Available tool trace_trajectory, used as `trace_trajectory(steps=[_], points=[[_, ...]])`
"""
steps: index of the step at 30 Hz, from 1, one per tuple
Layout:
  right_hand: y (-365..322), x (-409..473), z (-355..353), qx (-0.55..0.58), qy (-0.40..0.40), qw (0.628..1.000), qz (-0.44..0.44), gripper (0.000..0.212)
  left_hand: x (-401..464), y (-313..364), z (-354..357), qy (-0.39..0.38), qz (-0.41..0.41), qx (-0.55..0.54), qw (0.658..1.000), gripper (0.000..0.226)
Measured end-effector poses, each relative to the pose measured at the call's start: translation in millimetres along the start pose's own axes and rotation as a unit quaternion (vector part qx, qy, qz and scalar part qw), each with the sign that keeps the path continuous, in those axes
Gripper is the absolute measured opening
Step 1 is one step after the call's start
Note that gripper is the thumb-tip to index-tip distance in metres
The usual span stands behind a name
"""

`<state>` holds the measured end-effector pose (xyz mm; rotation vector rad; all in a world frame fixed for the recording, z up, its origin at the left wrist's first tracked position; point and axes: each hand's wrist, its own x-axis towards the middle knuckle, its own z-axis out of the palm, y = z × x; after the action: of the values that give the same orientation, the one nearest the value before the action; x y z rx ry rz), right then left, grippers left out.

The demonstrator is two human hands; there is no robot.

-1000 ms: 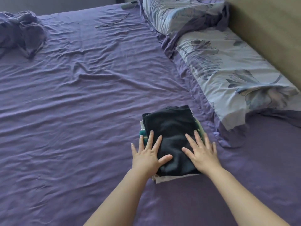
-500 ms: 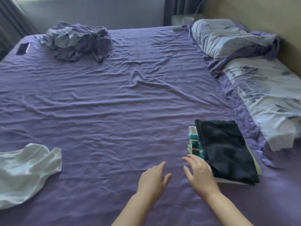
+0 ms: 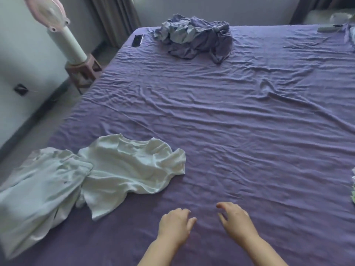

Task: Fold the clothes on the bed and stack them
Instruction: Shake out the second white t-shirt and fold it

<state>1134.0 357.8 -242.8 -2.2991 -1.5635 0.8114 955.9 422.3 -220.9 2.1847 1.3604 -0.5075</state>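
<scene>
Over near bed edge, left hand [image 3: 175, 222] and right hand [image 3: 235, 220] now off folded stack, both loosely open, holding nothing. View swung left; stack edge [image 3: 353, 186] barely visible far right. Next item likely white t-shirt [image 3: 132, 169], crumpled on purple sheet [image 3: 249, 131], left of left hand, apart. Pale garment [image 3: 38, 191] beyond it.

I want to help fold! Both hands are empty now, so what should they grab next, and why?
Probably the left hand should reach left for the white shirt. It lies crumpled and unfolded on the bed, the nearest garment, and both it and the right hand hover over bare sheet holding nothing.
</scene>
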Motion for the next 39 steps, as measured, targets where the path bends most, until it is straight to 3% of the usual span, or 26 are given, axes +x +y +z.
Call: trace_trajectory(steps=[7,11,15,19,23,26,30,34,36,39], points=[[-105.9,54.5,48.3,-0.072,-0.061,0.993,-0.074,0.035,-2.8,-131.3,-34.3,0.057,-0.063,0.011,0.996,0.041],[-148.4,87.3,61.9,-0.103,-0.053,0.988,-0.104,0.032,12.6,-185.9,-46.7,0.099,-0.074,0.013,0.992,0.040],[-164.5,119.9,70.6,-0.132,-0.039,0.982,-0.129,0.038,36.9,-211.1,-40.0,0.125,-0.062,-0.012,0.990,0.042],[-171.4,129.2,91.3,-0.180,-0.104,0.959,-0.191,0.049,51.6,-212.1,-29.7,0.147,-0.085,-0.016,0.985,0.045],[-164.4,122.2,114.1,-0.152,-0.032,0.970,-0.190,0.023,53.7,-220.7,-26.7,0.188,-0.146,-0.015,0.971,0.026],[-157.8,119.1,106.4,-0.099,0.001,0.979,-0.178,0.006,47.0,-228.7,-28.1,0.177,-0.116,-0.004,0.977,0.027],[-144.7,100.1,71.6,-0.069,-0.040,0.981,-0.176,0.013,21.3,-210.1,-33.1,0.109,-0.042,-0.117,0.986,0.024],[-131.1,75.0,36.1,-0.003,-0.060,0.985,-0.160,0.013,-11.3,-175.8,-36.7,0.080,-0.037,-0.184,0.979,0.021],[-123.1,64.0,23.4,0.024,-0.061,0.985,-0.158,0.014,-25.2,-161.3,-36.1,0.068,-0.044,-0.265,0.961,0.018],[-98.7,40.3,6.2,0.006,-0.055,0.985,-0.162,0.021,-49.5,-131.2,-27.3,0.045,-0.035,-0.395,0.917,0.038]])
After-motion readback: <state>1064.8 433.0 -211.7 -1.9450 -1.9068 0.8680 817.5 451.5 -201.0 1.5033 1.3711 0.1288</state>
